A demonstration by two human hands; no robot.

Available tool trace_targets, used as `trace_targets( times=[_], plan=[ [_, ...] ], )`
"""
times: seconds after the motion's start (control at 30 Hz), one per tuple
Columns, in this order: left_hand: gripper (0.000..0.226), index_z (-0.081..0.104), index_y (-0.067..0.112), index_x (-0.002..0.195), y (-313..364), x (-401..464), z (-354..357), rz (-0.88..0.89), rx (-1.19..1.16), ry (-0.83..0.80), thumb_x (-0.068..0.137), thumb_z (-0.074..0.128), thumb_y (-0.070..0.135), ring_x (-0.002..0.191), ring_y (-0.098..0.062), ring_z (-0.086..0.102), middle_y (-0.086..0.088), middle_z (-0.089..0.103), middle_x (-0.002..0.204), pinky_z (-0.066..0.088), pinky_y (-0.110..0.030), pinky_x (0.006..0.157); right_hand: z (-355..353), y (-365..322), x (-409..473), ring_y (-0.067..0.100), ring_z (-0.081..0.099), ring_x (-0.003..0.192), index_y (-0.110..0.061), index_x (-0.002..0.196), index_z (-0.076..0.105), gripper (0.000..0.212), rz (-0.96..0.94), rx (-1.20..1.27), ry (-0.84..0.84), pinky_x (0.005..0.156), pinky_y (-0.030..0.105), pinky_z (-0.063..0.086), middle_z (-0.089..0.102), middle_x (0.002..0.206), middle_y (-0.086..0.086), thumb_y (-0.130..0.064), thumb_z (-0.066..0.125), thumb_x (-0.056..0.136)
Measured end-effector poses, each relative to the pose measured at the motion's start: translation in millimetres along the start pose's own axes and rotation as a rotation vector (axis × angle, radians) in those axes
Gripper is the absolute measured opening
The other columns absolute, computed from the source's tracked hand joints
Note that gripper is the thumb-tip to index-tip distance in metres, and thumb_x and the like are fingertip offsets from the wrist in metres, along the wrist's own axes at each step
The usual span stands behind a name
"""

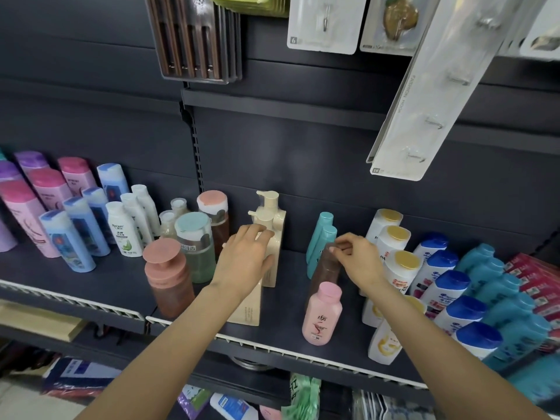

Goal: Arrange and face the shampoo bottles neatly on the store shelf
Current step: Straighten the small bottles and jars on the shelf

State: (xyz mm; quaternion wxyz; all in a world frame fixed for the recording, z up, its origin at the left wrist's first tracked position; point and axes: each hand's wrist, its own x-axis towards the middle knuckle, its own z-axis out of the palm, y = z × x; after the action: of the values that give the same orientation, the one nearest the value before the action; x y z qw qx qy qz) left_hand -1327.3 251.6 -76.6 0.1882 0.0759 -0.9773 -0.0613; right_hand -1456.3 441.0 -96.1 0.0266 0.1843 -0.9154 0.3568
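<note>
Two hands over three cream pump bottles (270, 237): left hand (245, 262) spread, right hand (360, 262) pinching brown bottle (325, 268).

Above the shelf hang brown combs in packs (194, 40), two white hook cards (325, 22), and a long tilted strip of clear hooks (424, 95). Red boxes (533, 280), possibly toothpaste, lie at far right. Below, a green packet (303, 395) shows, blurred.
</note>
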Motion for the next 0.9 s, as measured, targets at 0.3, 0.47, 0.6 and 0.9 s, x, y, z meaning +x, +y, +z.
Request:
trace_targets(
  times=[0.3,0.47,0.6,0.9],
  plan=[
    [0.068,0.023,0.016,0.146,6,50,21,-0.038,0.080,-0.137,0.091,0.052,0.045,0.140,-0.022,0.022,-0.006,0.024,0.153,0.023,-0.032,0.113,7,12,31,0.023,0.056,0.113,-0.013,0.126,0.056,0.044,0.034,-0.114,-0.256,0.091,0.026,0.042,0.061,0.123,0.008,-0.021,0.069,0.084],
    [0.075,0.015,0.015,0.148,1,54,29,-0.106,0.106,-0.197,0.091,0.051,0.047,0.143,-0.022,0.016,-0.006,0.016,0.156,0.017,-0.032,0.115,12,17,36,0.023,0.057,0.109,-0.011,0.119,0.059,0.038,0.038,-0.051,-0.265,0.084,0.022,0.042,0.062,0.120,0.009,-0.014,0.070,0.083],
    [0.073,0.015,0.014,0.148,2,55,30,-0.107,0.112,-0.194,0.092,0.050,0.045,0.143,-0.022,0.015,-0.006,0.016,0.156,0.021,-0.033,0.113,13,18,37,0.021,0.059,0.106,-0.010,0.116,0.061,0.037,0.013,-0.023,-0.266,0.079,0.021,0.040,0.063,0.118,0.008,-0.015,0.072,0.081],
    [0.065,0.024,0.016,0.145,3,58,21,-0.122,0.094,-0.210,0.092,0.052,0.041,0.140,-0.021,0.023,-0.004,0.024,0.153,0.027,-0.033,0.109,-10,1,32,0.014,0.063,0.086,-0.015,0.104,0.065,0.024,-0.064,0.232,-0.068,0.079,0.026,0.052,0.066,0.095,-0.002,-0.016,0.072,0.081]
  ],
)
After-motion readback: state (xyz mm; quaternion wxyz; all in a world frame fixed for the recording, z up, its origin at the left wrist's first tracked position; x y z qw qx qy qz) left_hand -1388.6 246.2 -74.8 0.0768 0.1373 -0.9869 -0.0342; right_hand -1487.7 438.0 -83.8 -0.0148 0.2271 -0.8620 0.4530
